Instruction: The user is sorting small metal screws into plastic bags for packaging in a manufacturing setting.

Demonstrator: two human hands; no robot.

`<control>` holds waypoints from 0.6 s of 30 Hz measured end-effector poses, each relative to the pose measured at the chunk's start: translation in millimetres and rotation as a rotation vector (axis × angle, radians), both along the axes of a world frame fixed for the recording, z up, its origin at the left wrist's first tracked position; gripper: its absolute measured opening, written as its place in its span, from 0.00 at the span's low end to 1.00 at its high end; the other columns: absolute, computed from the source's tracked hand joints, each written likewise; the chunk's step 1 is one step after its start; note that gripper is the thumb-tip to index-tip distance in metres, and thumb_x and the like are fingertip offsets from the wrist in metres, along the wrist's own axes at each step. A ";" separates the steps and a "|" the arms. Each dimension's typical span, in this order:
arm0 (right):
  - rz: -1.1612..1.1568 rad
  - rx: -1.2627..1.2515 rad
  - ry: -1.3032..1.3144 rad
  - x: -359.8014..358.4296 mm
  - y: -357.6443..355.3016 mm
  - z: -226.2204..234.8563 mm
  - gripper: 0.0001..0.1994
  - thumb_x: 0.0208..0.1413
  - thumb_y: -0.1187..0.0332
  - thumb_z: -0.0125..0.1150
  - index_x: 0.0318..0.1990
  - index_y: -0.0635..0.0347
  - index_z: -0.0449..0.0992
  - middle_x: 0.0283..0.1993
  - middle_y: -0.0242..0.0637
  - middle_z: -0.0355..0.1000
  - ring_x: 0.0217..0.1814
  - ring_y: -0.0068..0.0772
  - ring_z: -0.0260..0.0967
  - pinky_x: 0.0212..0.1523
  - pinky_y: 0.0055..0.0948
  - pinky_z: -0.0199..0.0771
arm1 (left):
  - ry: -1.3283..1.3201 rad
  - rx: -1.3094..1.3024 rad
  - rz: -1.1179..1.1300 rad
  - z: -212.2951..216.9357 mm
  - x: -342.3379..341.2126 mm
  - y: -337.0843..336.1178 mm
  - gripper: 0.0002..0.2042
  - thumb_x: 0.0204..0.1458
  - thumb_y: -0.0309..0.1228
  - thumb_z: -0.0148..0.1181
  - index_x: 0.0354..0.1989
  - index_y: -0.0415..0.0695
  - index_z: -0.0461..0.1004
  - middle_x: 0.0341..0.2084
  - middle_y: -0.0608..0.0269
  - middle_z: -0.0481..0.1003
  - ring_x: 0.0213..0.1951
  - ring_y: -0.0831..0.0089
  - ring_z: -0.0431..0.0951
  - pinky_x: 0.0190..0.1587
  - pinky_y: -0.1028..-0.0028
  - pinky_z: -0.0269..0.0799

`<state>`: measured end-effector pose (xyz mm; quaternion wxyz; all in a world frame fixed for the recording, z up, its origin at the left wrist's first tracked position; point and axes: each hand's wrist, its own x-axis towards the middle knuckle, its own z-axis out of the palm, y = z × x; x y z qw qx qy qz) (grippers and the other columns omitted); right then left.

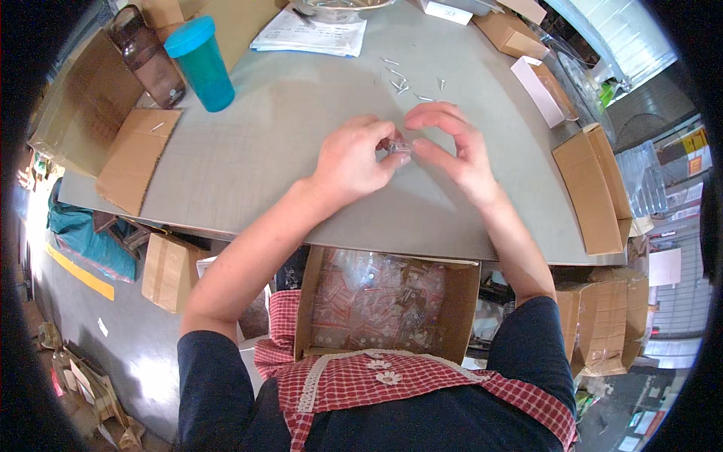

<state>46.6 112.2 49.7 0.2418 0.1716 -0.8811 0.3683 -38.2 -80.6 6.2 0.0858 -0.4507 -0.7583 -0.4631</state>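
left hand (355, 157) pinching a little clear bag (401, 147) over the grey table (248, 166) | right hand (458, 149) curved, thumb and fingers apart, can't tell if touching it | loose screws (401, 81) just far side | imo slick plastic could slip a light pinch, or knuckles scatter screws

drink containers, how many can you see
2: a blue tumbler at the upper left of the table, and a brown bottle just left of it. Others could be hidden behind things.
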 end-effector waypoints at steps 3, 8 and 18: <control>0.036 0.145 0.022 1.3 0.9 13.0 0.08 0.50 0.74 0.70 0.38 0.58 0.79 0.52 0.37 0.76 0.60 0.43 0.70 0.63 0.41 0.66 | -0.015 -0.003 -0.031 0.3 -1.2 0.6 0.12 0.49 0.32 0.72 0.37 0.40 0.79 0.31 0.56 0.78 0.34 0.61 0.81 0.37 0.64 0.76; 0.076 0.299 0.015 5.0 3.9 19.4 0.07 0.50 0.75 0.69 0.37 0.57 0.78 0.54 0.38 0.76 0.60 0.46 0.70 0.63 0.42 0.67 | -0.137 0.087 -0.148 0.1 -0.1 -0.1 0.10 0.50 0.24 0.69 0.40 0.40 0.78 0.33 0.57 0.80 0.36 0.66 0.83 0.37 0.68 0.78; -0.217 -0.038 -0.226 59.5 6.1 32.9 0.06 0.58 0.73 0.68 0.39 0.64 0.79 0.40 0.34 0.80 0.43 0.26 0.77 0.46 0.28 0.76 | -0.374 0.054 -0.247 2.4 11.6 3.2 0.08 0.58 0.28 0.64 0.44 0.39 0.79 0.35 0.65 0.81 0.38 0.76 0.80 0.40 0.74 0.76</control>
